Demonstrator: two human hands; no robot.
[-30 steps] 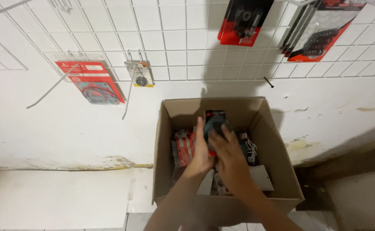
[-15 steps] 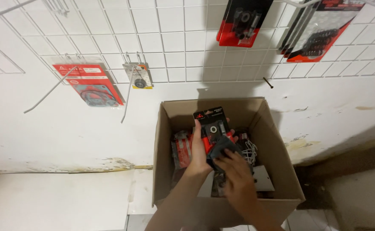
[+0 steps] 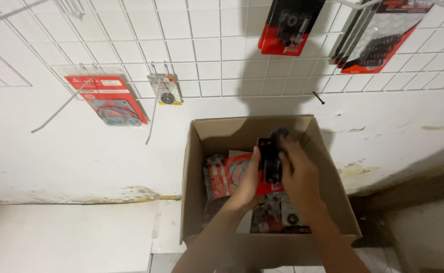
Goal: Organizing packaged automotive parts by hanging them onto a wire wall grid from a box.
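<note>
Red-and-black blister pack (image 3: 269, 167) upright over open cardboard box (image 3: 328, 202), left hand (image 3: 249, 179) gripping its left edge, right hand (image 3: 298, 172) clasping its right side

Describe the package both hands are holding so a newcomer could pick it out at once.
Find the open cardboard box below the white wire grid. Above its contents, the left hand and right hand grip a black-and-red blister pack, the only one raised upright.
</note>
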